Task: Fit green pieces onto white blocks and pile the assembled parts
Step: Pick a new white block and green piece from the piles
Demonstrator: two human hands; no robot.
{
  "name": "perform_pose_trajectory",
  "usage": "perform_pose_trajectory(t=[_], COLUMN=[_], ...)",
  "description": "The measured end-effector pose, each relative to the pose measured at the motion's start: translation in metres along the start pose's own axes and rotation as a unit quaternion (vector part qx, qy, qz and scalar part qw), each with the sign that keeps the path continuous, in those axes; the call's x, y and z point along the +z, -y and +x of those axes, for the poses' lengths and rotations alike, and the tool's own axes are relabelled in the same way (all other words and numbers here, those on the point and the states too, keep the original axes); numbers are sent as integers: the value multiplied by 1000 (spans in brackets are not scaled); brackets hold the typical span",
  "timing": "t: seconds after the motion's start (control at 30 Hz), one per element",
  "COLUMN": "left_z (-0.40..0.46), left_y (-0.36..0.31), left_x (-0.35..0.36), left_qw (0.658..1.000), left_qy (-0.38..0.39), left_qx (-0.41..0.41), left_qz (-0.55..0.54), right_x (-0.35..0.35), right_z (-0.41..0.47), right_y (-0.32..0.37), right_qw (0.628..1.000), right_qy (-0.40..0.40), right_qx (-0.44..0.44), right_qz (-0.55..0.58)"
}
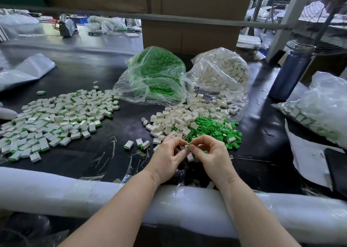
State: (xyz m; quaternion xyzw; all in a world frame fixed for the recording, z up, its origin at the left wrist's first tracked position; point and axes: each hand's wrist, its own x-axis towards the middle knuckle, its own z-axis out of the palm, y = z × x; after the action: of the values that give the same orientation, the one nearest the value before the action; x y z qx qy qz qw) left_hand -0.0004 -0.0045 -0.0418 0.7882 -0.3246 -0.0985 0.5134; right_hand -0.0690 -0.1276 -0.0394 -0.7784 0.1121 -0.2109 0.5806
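Observation:
My left hand [167,158] and my right hand [212,156] meet fingertip to fingertip over the table's near edge. Together they pinch a small green piece [187,146]. A white block [190,157] is tucked under my right hand's lower fingers, with more green showing there. Just beyond the hands lies a heap of loose white blocks [176,119] and a heap of loose green pieces [214,128]. A wide pile of assembled white-and-green parts [56,119] spreads at the left. A few assembled parts [139,143] lie apart, near my left hand.
Two open clear bags stand behind the heaps, one of green pieces [154,74], one of white blocks [221,72]. A blue bottle [291,72] stands at right, beside another filled bag [317,108]. Cardboard boxes [189,34] rise behind. White foam padding [75,192] covers the table's front edge.

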Motion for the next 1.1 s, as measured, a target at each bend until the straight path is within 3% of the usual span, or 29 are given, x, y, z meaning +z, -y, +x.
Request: perform_pose_trajectory(t=[0.23, 0.37, 0.5, 0.6, 0.77, 0.9, 1.1], left_z=[-3, -2, -2, 0, 0, -1, 1], left_y=[-2, -1, 2, 4, 5, 5, 5], left_x=[0, -3, -9, -12, -10, -11, -13], left_qw=[999, 984, 934, 911, 905, 903, 896], left_qy=[-19, -174, -323, -309, -217, -209, -263], left_qx=[-16, -16, -120, -214, -247, -255, -286], left_qz=[-43, 30, 93, 169, 271, 277, 215], right_x=[1, -2, -4, -4, -4, -4, -4], right_z=[1, 2, 2, 2, 2, 3, 4], right_y=[-1, -2, -2, -3, -3, -4, -6], right_qw=[999, 998, 996, 995, 992, 991, 986], right_qy=[-23, -64, -83, -101, -121, -123, -130], right_qx=[0, 3, 15, 18, 25, 36, 35], right_qz=[-24, -17, -16, -20, -21, -48, -102])
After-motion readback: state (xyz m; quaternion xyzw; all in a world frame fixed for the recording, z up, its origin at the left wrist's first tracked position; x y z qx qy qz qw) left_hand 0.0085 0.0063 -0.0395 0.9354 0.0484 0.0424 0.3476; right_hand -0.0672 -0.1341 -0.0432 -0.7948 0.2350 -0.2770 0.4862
